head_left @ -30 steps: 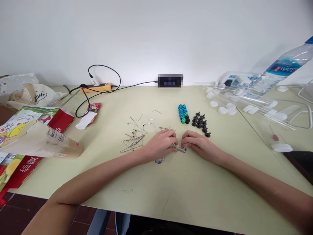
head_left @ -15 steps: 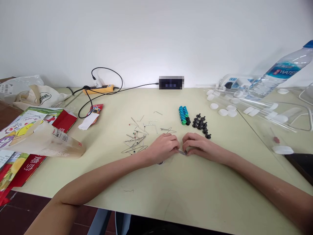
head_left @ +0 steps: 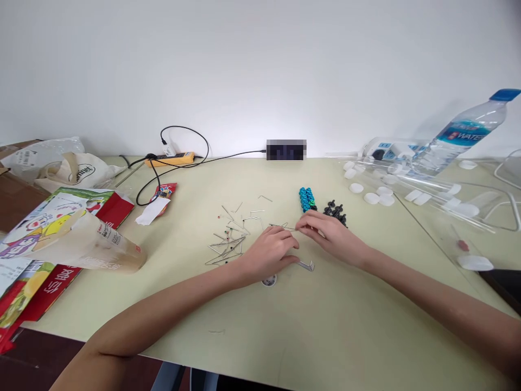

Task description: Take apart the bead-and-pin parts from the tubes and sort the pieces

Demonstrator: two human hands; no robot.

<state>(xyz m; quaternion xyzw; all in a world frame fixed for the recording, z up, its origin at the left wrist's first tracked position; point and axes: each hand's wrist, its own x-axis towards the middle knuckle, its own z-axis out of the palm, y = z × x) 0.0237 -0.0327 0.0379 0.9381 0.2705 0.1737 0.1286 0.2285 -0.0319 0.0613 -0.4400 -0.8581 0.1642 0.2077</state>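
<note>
My left hand (head_left: 271, 251) rests on the pale green table (head_left: 309, 326), fingers curled down over one end of a small bundle of bent metal wires (head_left: 306, 265) that sticks out to its right. My right hand (head_left: 325, 231) hovers a little farther back, its fingertips pinched on a thin metal wire (head_left: 283, 226). A scatter of loose bent wires (head_left: 232, 236) lies left of the hands. Just behind the right hand sit a cluster of blue and green beads (head_left: 306, 198) and a group of black pegs (head_left: 336, 212).
A small round object (head_left: 268, 280) lies under my left wrist. Paper bags and colourful boxes (head_left: 61, 233) crowd the left side. A power strip (head_left: 171, 158) with black cables is at the back. White caps (head_left: 372, 198), clear tubes and a water bottle (head_left: 464, 133) fill the right.
My right hand left the wire bundle and moved back toward the loose wires, pinching one. The left hand stayed on the bundle. The camera tilted, shifting the scene downward.
</note>
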